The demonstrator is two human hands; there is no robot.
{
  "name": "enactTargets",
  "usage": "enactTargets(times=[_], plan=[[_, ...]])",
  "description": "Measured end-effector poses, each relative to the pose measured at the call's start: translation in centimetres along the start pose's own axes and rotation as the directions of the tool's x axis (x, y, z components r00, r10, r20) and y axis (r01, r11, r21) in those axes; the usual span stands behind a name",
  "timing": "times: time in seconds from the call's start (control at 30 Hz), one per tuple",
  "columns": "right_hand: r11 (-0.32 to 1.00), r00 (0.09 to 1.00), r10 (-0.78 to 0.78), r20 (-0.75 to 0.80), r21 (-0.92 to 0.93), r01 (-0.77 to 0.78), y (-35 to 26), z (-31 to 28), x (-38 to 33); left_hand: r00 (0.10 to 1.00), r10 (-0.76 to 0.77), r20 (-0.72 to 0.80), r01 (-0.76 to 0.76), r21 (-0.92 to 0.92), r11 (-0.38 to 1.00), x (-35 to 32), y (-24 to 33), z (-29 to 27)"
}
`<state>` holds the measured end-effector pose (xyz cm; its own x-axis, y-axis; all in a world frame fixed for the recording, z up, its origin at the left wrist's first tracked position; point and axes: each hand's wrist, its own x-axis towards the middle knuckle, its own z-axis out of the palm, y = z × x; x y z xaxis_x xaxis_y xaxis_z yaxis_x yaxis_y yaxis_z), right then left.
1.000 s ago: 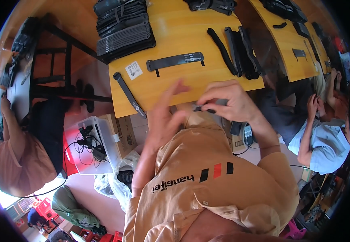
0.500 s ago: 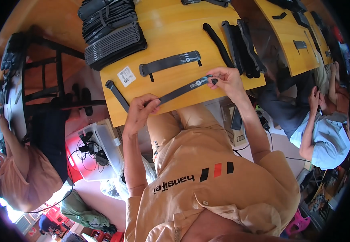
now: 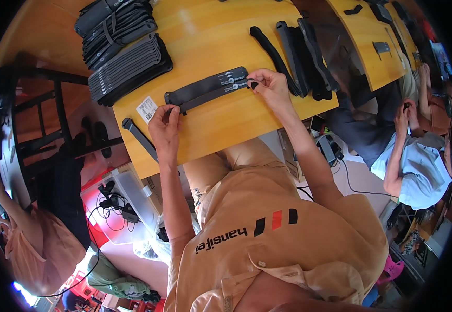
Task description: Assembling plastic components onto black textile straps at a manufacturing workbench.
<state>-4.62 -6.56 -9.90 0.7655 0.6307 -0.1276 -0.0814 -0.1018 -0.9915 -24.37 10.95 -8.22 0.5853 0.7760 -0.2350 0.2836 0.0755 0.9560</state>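
Note:
Between my two hands a flat black strap (image 3: pixel 213 94) with white print is stretched out. My left hand (image 3: pixel 164 127) pinches its left end, and my right hand (image 3: pixel 272 91) grips the other end, where a small dark tab sticks out between the fingers. Right behind it another wide black strap (image 3: pixel 197 86) lies on the yellow table (image 3: pixel 210 132), partly overlapped by the held one. Left of my left hand is a white printed label (image 3: pixel 146 108), and a narrow black strap (image 3: pixel 139 139) lies by the table's left edge.
Stacks of black straps (image 3: pixel 130 65) stand at the back left of the table. Several long black straps (image 3: pixel 301 60) lie at the right. A clear plastic bin (image 3: pixel 124 208) with cables is below on the left. Co-workers sit on both sides, one in a light blue shirt (image 3: pixel 418 171).
Both hands have moved away from me and slightly left, bringing the held strap up against the strap lying on the table. The whole view has shifted a little.

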Motion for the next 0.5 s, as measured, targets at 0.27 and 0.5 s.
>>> enactTargets(times=[0.27,0.5], plan=[[0.993,0.993,-0.044,-0.105,-0.11,0.033,0.6,0.4,0.6,0.986,0.1,-0.134,-0.069,0.22,0.973,0.9,-0.6,0.6],[0.997,0.994,0.012,-0.11,-0.071,-0.02,0.8,0.4,0.9,0.979,0.1,-0.175,-0.045,0.292,0.955,1.2,-0.2,1.0]])
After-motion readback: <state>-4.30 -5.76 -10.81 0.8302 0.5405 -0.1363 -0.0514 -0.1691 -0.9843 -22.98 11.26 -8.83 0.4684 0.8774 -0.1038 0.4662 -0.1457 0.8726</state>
